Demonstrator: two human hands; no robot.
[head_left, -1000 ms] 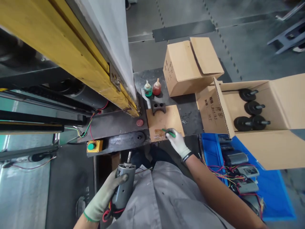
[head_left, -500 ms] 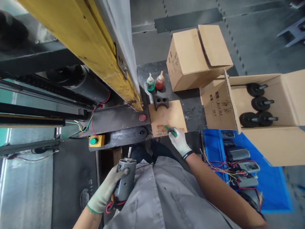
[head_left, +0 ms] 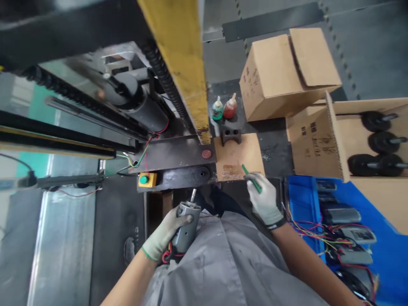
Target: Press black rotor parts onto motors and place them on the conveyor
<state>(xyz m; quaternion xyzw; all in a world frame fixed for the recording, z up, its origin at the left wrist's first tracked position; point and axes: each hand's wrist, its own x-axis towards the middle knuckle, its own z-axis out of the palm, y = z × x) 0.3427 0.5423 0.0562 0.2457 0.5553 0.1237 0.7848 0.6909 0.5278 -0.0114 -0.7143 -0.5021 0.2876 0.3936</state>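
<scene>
- Cardboard first: the closed carton (head_left: 280, 72) carries handwritten marks on its side, too small for me to read.
- I see more dark writing on the flap of the open carton (head_left: 314, 142); a few digits show, but I cannot read them with any certainty.
- Inside that open carton I count 4 black wheel-like parts (head_left: 378, 140) with short shafts, lying on their sides.
- I see the blue bin (head_left: 387, 246) below it holding grey motors with red, yellow and black wires.
- 2 small squeeze bottles, 1 green (head_left: 217, 109) and 1 red (head_left: 229, 108), stand side by side behind a dark block (head_left: 231, 135) with 2 holes.
- My left hand (head_left: 165, 231), gloved, grips a grey motor (head_left: 187, 225) at my lap, shaft pointing up.
- My right hand (head_left: 264, 199), gloved, pinches a green stick (head_left: 251, 178) whose tip is at the smeared near edge of the brown cardboard pad (head_left: 239, 155).
</scene>
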